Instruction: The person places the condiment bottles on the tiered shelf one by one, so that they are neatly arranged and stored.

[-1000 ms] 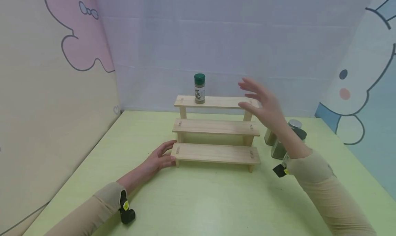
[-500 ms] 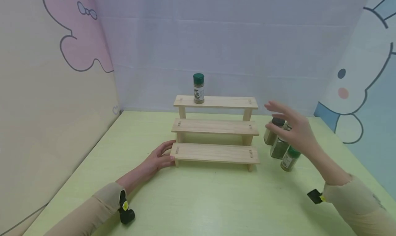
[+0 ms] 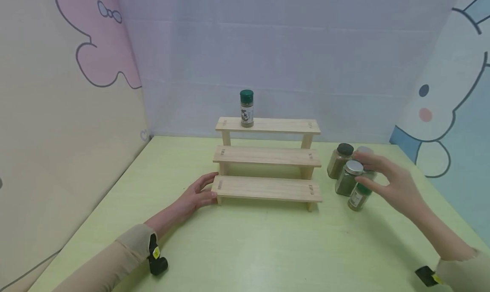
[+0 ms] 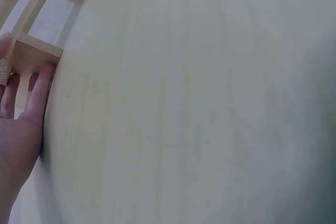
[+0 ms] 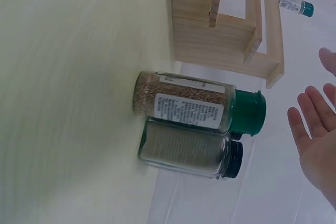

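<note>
My left hand (image 3: 195, 196) holds the left end of the lowest step of a three-step wooden rack (image 3: 266, 188). In the left wrist view, its fingers (image 4: 39, 93) lie against the rack's end panel. My right hand (image 3: 396, 185) hovers over a group of glass spice jars, thumb and fingers apart with nothing between them. A green-capped spice jar (image 3: 357, 199) stands nearest me, partly under the thumb. Beside it are a silver-lidded jar (image 3: 347, 181) and a black-lidded jar (image 3: 338, 163). Another silver-lidded jar (image 3: 365, 149) is mostly hidden behind the fingers.
On the rack's top step, left of its middle, stands a green-capped spice jar (image 3: 246, 111). The pale green table (image 3: 245, 245) meets a hanging white cloth (image 3: 275, 58) behind the rack. Cartoon-printed panels (image 3: 440, 96) close off both sides.
My right hand has moved from beside the rack's top step rightward and down to the jars, staying unloaded. The left hand keeps its place at the rack's lowest step.
</note>
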Demonstrator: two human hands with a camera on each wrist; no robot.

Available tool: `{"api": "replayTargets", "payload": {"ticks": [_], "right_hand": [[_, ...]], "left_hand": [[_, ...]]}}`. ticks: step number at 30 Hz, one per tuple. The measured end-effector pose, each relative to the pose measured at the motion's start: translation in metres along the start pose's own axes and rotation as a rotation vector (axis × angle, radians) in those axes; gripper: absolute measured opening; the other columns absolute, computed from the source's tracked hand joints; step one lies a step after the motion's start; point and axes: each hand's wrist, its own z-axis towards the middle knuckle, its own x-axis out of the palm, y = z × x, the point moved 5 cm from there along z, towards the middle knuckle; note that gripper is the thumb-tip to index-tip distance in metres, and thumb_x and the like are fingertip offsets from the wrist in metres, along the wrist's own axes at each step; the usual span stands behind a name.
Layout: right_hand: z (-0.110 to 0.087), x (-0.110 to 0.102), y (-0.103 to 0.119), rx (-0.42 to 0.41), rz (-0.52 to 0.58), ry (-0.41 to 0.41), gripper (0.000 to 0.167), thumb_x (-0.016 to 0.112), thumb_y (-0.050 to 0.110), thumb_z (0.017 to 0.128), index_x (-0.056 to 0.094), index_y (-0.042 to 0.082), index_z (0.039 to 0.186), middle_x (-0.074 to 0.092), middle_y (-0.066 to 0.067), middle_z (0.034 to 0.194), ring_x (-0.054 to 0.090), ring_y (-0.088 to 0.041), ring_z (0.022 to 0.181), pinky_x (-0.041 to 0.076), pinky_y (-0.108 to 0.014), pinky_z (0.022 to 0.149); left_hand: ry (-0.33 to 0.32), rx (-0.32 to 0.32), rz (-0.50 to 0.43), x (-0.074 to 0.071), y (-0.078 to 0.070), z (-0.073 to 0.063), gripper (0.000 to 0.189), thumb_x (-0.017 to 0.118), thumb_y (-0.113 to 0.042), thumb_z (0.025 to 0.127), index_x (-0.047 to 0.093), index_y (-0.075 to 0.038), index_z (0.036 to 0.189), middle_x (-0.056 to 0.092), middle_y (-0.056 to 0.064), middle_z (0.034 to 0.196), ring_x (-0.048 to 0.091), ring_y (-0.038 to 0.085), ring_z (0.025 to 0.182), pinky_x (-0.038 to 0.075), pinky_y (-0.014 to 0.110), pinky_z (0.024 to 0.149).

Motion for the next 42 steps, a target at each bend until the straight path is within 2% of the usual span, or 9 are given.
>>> {"api": "replayTargets", "payload": {"ticks": [6,10,14,19,21,26,29,35,42], "right_hand": [[-0.018,-0.002,-0.016,0.071,-0.025,0.034,0.058,0.081,0.006,0.079,0.062,0.02,0.132,0.053,0.04,0.124,0.051,0.026,0.104,0.031,0.007,0.088],[-0.027,-0.004,-0.027,0.089,-0.013,0.039,0.051,0.08,0.004,0.079,0.066,0.013,0.127,0.054,0.039,0.121,0.052,0.025,0.101,0.036,0.006,0.088],[-0.033,-0.003,-0.038,0.132,-0.008,0.067,0.047,0.08,0.007,0.08,0.067,0.013,0.125,0.054,0.041,0.12,0.053,0.025,0.096,0.04,0.004,0.083],[-0.038,0.004,-0.047,0.104,0.002,0.099,0.049,0.08,0.006,0.08,0.065,0.009,0.126,0.049,0.043,0.123,0.054,0.024,0.094,0.047,0.0,0.078],[-0.038,0.006,-0.048,0.094,0.01,0.109,0.049,0.08,0.006,0.08,0.065,0.007,0.126,0.048,0.043,0.125,0.055,0.023,0.093,0.048,-0.002,0.077],[-0.037,0.008,-0.049,0.125,-0.001,0.13,0.047,0.08,0.011,0.082,0.065,0.011,0.126,0.052,0.039,0.126,0.057,0.021,0.088,0.049,-0.003,0.074],[-0.035,0.008,-0.049,0.149,-0.028,0.146,0.045,0.08,0.016,0.082,0.067,0.016,0.125,0.055,0.038,0.122,0.058,0.018,0.085,0.048,-0.005,0.071],[-0.029,0.011,-0.044,0.144,-0.058,0.193,0.043,0.081,0.019,0.081,0.068,0.018,0.122,0.048,0.047,0.113,0.06,0.015,0.082,0.053,-0.015,0.067],[-0.019,0.01,-0.038,0.134,-0.061,0.23,0.042,0.081,0.02,0.082,0.069,0.018,0.122,0.051,0.042,0.107,0.061,0.013,0.081,0.054,-0.017,0.066]], "left_hand": [[-0.004,-0.002,-0.002,0.001,0.0,-0.001,0.069,0.06,-0.012,0.097,0.025,-0.021,0.155,0.023,0.009,0.162,0.052,0.023,0.131,0.054,0.033,0.1],[-0.002,0.001,-0.003,0.002,-0.001,-0.002,0.068,0.06,-0.013,0.097,0.026,-0.021,0.155,0.023,0.008,0.162,0.051,0.022,0.131,0.054,0.033,0.101],[0.002,0.009,-0.008,0.002,-0.002,-0.003,0.069,0.06,-0.011,0.097,0.025,-0.021,0.155,0.023,0.009,0.162,0.052,0.022,0.13,0.053,0.033,0.101],[0.004,0.007,-0.006,0.002,-0.002,-0.004,0.069,0.06,-0.012,0.097,0.025,-0.021,0.156,0.023,0.009,0.162,0.054,0.02,0.129,0.053,0.033,0.101],[0.001,0.004,-0.002,0.002,-0.002,-0.004,0.069,0.06,-0.013,0.097,0.025,-0.022,0.155,0.023,0.008,0.162,0.053,0.021,0.13,0.053,0.033,0.101],[-0.022,-0.011,0.015,0.002,-0.002,-0.003,0.067,0.061,-0.015,0.097,0.028,-0.026,0.154,0.025,0.005,0.161,0.05,0.026,0.134,0.052,0.034,0.103],[-0.028,-0.017,0.012,0.002,-0.002,-0.002,0.066,0.061,-0.015,0.096,0.03,-0.028,0.153,0.026,0.003,0.161,0.049,0.026,0.135,0.052,0.035,0.103],[-0.01,0.002,0.01,0.002,-0.002,-0.002,0.067,0.06,-0.012,0.097,0.027,-0.024,0.154,0.024,0.006,0.161,0.05,0.025,0.133,0.052,0.033,0.102],[-0.006,0.002,0.021,0.003,-0.004,-0.002,0.068,0.061,-0.014,0.096,0.027,-0.023,0.155,0.023,0.008,0.162,0.051,0.025,0.132,0.052,0.034,0.103]]}}
